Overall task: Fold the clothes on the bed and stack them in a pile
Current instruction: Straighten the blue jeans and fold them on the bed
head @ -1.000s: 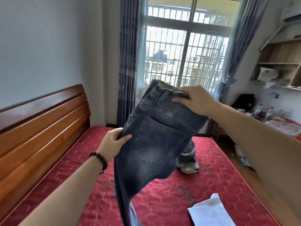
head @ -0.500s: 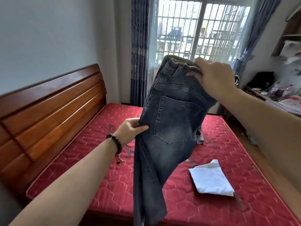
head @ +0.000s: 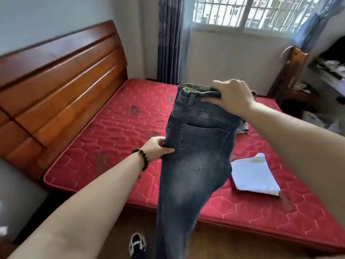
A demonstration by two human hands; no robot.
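Above the bed (head: 112, 128), I hold the jeans (head: 197, 156) hanging lengthwise, legs dropping toward the floor. My right hand (head: 233, 98) has its grip clamped on the waistband; my left hand (head: 158, 148) pinches the side seam lower down, nearer the fold line. A folded white garment (head: 255, 178) lies to the right.

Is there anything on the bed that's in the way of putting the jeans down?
Nothing visible blocks it. The jeans hang from the right hand and left hand, above bare red mattress. A folded white garment lies to the right, and another garment is half hidden behind the jeans.
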